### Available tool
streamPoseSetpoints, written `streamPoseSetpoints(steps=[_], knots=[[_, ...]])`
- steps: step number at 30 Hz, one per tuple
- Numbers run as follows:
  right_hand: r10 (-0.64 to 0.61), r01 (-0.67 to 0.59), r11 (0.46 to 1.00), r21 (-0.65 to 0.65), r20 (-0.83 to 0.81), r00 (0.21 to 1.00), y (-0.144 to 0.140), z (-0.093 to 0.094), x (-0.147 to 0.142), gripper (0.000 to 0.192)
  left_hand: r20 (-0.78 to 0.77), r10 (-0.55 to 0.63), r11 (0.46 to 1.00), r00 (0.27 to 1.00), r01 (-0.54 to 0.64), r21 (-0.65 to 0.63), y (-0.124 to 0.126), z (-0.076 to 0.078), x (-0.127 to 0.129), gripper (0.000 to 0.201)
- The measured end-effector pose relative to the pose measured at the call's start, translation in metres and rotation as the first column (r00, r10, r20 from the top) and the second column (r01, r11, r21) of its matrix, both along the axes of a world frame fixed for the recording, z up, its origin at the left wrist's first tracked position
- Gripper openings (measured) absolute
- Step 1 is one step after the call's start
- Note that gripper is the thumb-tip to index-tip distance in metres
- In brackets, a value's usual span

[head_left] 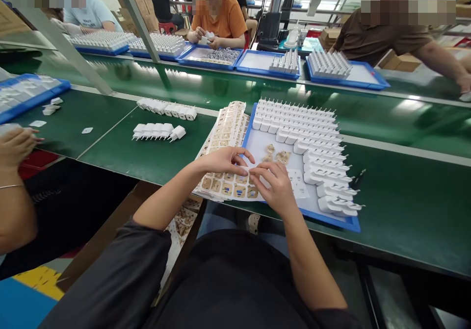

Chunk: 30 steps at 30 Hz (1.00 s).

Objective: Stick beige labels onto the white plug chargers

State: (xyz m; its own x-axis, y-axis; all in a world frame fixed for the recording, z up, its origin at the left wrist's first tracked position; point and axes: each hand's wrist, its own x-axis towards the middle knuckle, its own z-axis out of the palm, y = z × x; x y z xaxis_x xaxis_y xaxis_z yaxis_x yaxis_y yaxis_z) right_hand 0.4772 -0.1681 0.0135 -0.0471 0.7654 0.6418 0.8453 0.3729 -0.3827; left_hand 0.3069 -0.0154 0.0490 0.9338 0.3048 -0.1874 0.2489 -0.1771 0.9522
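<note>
Hands, left point(224, 161) and right point(274, 184), meet fingertip-to-fingertip, pinching at label sheets point(226, 138).

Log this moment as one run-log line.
left hand: on label sheets | right hand: fingertips at sheet edge | blue tray: white plugs in rows | green bench

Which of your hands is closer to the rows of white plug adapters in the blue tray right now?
Right. The right hand rests inside the blue tray, just left of the white plug adapters. The left hand lies farther left, over the stack of label sheets at the tray's edge.
</note>
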Motion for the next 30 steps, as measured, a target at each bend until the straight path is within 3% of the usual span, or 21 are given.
streamPoseSetpoints(steps=[6,10,12,15,17,19,22,26,30], knots=[[0.002,0.000,1.000,0.009,-0.235,0.972,-0.011,-0.001,0.011,0.007,-0.048,0.020,0.997,0.999,-0.016,0.075,0.018,-0.003,0.002,0.048],[-0.084,0.085,0.996,-0.015,-0.394,0.915,-0.022,-0.010,0.025,0.004,-0.188,0.092,0.946,0.978,-0.026,0.324,0.042,-0.009,0.010,0.043],[-0.076,0.051,0.996,-0.075,-0.389,0.918,-0.025,-0.016,0.030,0.004,-0.202,0.140,0.840,0.969,-0.008,0.543,0.046,-0.009,0.025,0.037],[-0.046,0.004,0.995,-0.104,-0.397,0.917,-0.027,-0.024,0.032,0.005,-0.079,0.195,0.608,0.978,-0.057,0.792,0.041,-0.006,0.064,0.037],[-0.037,-0.006,0.995,-0.104,-0.405,0.914,-0.027,-0.027,0.032,0.005,0.026,0.233,0.498,0.972,-0.142,0.856,0.034,-0.006,0.099,0.044],[-0.036,-0.014,0.992,-0.122,-0.400,0.916,-0.028,-0.029,0.032,0.005,0.088,0.267,0.437,0.960,-0.202,0.876,0.030,-0.010,0.133,0.056],[-0.047,-0.014,0.988,-0.155,-0.381,0.923,-0.029,-0.030,0.032,0.007,0.079,0.284,0.408,0.955,-0.195,0.892,0.028,-0.019,0.175,0.059],[-0.067,0.006,0.987,-0.163,-0.369,0.927,-0.030,-0.031,0.032,0.006,0.087,0.273,0.385,0.958,-0.192,0.903,0.027,-0.028,0.195,0.032],[-0.060,0.000,0.988,-0.157,-0.376,0.925,-0.031,-0.029,0.032,0.008,0.171,0.229,0.524,0.958,-0.269,0.808,0.020,-0.017,0.173,0.029]])
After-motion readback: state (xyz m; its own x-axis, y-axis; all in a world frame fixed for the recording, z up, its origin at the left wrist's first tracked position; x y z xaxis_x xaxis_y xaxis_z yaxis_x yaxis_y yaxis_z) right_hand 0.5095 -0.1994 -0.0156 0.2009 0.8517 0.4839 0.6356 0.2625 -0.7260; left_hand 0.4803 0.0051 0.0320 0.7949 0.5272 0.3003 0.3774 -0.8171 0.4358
